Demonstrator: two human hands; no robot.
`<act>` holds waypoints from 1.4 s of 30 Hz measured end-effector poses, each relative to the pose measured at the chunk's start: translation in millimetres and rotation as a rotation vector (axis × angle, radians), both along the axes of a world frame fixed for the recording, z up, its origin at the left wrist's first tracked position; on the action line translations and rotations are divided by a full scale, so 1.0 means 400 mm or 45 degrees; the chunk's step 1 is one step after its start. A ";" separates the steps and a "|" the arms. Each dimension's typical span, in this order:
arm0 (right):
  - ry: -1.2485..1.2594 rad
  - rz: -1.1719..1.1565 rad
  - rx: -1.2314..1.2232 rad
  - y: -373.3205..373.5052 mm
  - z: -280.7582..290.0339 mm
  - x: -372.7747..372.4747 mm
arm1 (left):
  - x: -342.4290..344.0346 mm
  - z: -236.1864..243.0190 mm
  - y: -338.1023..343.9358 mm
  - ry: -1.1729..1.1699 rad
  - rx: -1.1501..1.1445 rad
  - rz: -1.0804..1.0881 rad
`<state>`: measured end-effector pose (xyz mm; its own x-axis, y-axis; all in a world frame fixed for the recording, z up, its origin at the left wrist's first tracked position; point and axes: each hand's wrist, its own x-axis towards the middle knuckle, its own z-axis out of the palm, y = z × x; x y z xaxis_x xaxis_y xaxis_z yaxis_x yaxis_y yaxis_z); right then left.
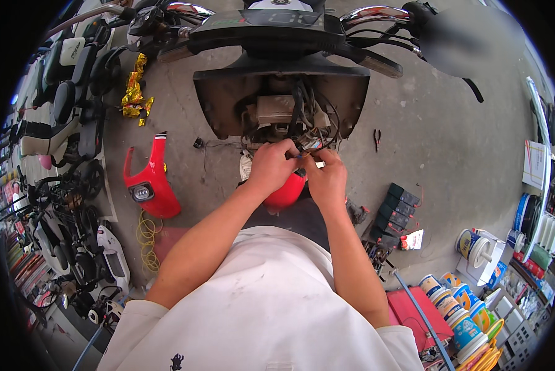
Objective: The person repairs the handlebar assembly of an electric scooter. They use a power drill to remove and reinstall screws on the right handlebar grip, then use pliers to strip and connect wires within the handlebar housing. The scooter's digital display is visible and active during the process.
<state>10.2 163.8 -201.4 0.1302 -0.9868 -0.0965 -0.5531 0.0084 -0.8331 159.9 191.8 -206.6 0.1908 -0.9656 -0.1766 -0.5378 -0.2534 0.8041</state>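
My left hand (272, 166) and my right hand (327, 178) meet below the opened front of an electric scooter, fingertips pinched close together. Between them run thin wires (301, 156), with bits of blue and orange showing; where each wire ends is too small to tell. Just beyond my fingers, a bundle of dark cables (302, 102) and connectors hangs out of the black front housing (219, 102). A box-shaped unit (275, 109) sits inside that housing. Under my hands a red body panel (283, 195) is partly hidden by my wrists.
A red panel with a headlight (160, 188) lies on the floor at left, near a coiled yellow cord (148, 238). Pliers (377, 140) and a row of black batteries (394, 213) lie at right. Parked scooters (73, 117) line the left; buckets (466, 331) stand lower right.
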 end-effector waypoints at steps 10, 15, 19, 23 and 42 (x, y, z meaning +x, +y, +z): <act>-0.161 0.004 0.322 -0.012 0.006 -0.020 | 0.023 0.027 -0.004 0.226 0.175 -0.045; -0.324 -0.112 0.455 0.013 0.013 -0.014 | 0.060 0.030 -0.009 0.245 0.171 -0.200; -0.200 -0.061 0.425 -0.003 0.061 -0.008 | 0.065 0.042 -0.013 0.176 0.121 -0.263; -0.334 -0.057 0.467 -0.005 0.036 -0.026 | 0.058 0.035 -0.015 0.233 0.130 -0.255; -0.433 -0.186 0.590 -0.004 0.035 -0.082 | 0.048 0.038 -0.030 0.414 0.389 -0.228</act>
